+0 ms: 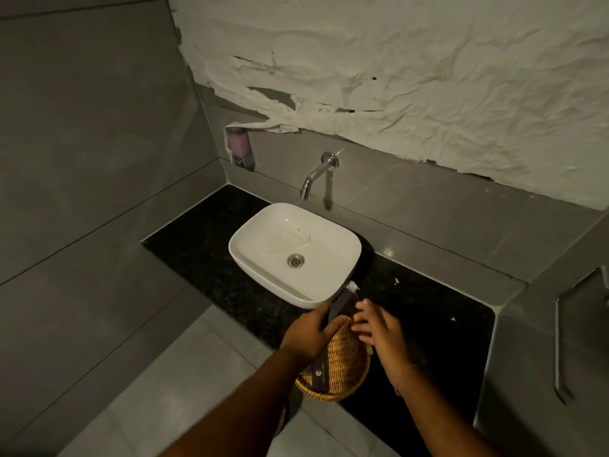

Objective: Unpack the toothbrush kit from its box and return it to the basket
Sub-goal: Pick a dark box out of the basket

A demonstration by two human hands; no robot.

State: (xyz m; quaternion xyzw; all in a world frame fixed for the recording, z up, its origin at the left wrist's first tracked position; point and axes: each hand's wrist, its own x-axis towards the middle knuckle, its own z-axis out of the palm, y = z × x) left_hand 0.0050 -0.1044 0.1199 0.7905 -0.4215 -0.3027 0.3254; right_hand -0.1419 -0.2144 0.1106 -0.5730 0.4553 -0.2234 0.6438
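A round wicker basket (346,361) sits on the front edge of the black counter, just right of the white sink. A dark box with a small logo (320,374) lies in the basket. My left hand (309,334) grips a dark purple box (342,303) that sticks up over the basket's far rim. My right hand (379,328) hovers over the basket's right side with its fingers spread and nothing in it. Something white (353,285) shows just behind the purple box; I cannot tell what it is.
The white basin (250,239) stands on the black stone counter (204,245) under a chrome wall tap (316,176). A soap dispenser (239,146) hangs on the back wall at left. Crumpled white paper covers the wall above. A grey ledge rises at right.
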